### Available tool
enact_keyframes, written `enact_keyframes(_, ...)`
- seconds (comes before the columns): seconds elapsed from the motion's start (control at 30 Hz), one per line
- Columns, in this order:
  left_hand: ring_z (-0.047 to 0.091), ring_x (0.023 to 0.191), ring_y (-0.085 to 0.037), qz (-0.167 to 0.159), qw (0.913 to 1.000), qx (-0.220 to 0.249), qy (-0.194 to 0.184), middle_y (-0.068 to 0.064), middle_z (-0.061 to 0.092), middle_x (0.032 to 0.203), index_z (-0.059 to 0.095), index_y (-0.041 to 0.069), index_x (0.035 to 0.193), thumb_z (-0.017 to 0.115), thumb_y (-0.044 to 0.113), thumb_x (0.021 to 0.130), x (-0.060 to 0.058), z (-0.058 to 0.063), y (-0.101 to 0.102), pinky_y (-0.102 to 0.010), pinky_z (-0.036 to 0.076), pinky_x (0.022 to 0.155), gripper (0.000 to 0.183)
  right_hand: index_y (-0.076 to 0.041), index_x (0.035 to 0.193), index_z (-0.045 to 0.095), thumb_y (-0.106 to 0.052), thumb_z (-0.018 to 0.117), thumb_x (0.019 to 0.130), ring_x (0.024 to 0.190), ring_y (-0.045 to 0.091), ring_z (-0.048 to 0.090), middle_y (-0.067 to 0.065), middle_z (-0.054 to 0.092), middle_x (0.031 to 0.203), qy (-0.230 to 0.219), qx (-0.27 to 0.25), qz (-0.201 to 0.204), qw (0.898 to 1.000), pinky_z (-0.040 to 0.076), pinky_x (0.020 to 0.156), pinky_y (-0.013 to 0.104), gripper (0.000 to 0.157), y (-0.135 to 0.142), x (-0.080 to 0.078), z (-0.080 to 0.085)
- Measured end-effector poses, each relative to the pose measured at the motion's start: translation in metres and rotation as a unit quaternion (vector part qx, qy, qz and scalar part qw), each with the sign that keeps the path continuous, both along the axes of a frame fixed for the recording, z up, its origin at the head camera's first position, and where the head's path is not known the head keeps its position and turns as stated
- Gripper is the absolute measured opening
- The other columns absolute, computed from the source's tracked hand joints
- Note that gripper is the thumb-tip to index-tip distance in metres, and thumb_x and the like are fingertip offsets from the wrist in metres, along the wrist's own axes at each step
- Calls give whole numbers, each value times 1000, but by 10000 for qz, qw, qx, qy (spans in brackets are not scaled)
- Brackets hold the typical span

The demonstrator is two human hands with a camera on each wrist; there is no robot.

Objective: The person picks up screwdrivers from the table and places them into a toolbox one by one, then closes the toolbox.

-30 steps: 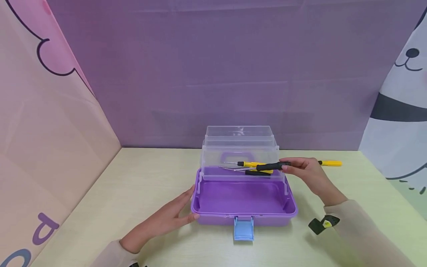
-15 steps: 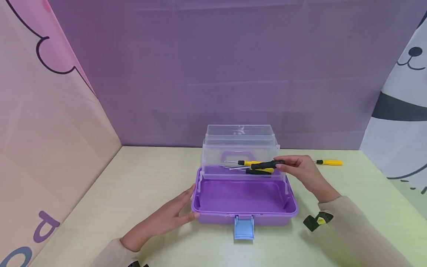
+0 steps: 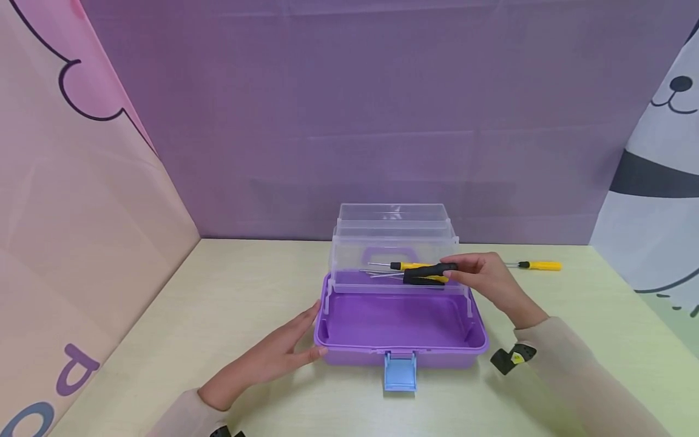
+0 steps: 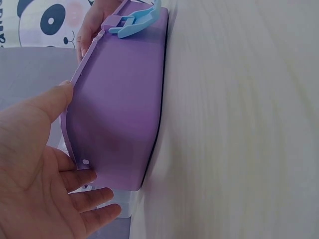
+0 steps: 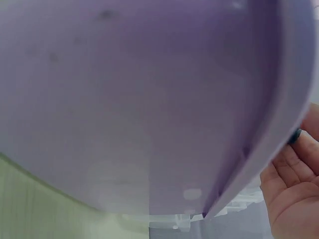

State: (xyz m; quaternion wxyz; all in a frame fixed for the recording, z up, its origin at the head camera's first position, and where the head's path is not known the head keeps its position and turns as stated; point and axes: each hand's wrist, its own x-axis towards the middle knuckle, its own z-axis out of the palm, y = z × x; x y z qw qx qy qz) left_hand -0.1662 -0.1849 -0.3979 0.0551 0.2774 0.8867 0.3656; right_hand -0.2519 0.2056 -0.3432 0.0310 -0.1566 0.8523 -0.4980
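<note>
A purple toolbox (image 3: 360, 358) stands open, with a blue latch (image 3: 400, 373) hanging at its front. My right hand (image 3: 483, 280) pinches the handle end of a black-handled screwdriver (image 3: 431, 270) over the clear tray (image 3: 377, 289) at the back of the box. Several screwdrivers with yellow or black handles lie there, among them a yellow one (image 3: 409, 265). My left hand (image 3: 270, 361) touches the left side of the box, fingers extended; in the left wrist view its thumb rests at the rim. The toolbox wall (image 5: 124, 99) fills most of the right wrist view, hiding the screwdriver's shaft.
Another yellow-handled screwdriver (image 3: 540, 266) lies on the table (image 3: 246, 291) beyond my right hand. The clear lid (image 3: 392, 212) is raised behind the box. Printed cloth walls (image 3: 349, 121) enclose the table at the back and sides.
My right hand has moved left with the black-handled screwdriver, bringing it in closer over the others in the tray. The left hand stays at the box's side.
</note>
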Motion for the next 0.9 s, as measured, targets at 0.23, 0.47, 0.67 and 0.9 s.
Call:
enact_keyframes(0.23,20,140,-33,-11,10000,16,-6,-6,12,157,7,17,153,57,43,92,0,0,0,-54,26,109,83,0,117,65,-21,70,86,94,20,67,14,69,107,93,295,210,9993,54,82,25,37,-2,1,1)
enact_keyframes(0.47,20,140,-35,11,10000,-29,-7,-7,12,156,7,16,153,57,43,92,1,1,0,-55,26,109,83,1,115,66,-16,69,87,91,22,67,16,69,106,130,417,362,9984,55,79,28,33,-3,3,3)
enact_keyframes(0.67,21,140,-34,35,10000,-34,-20,-8,13,157,8,16,153,56,45,92,2,1,1,-55,26,109,83,3,114,65,-15,70,86,91,24,67,18,68,107,217,550,517,9969,56,76,29,33,-5,6,5)
enact_keyframes(0.9,22,140,-34,85,9999,-115,36,-8,14,156,9,15,153,56,47,92,3,2,0,-54,26,109,83,2,113,66,-14,70,85,93,23,67,18,67,109,283,581,509,9966,56,75,26,32,-6,8,4)
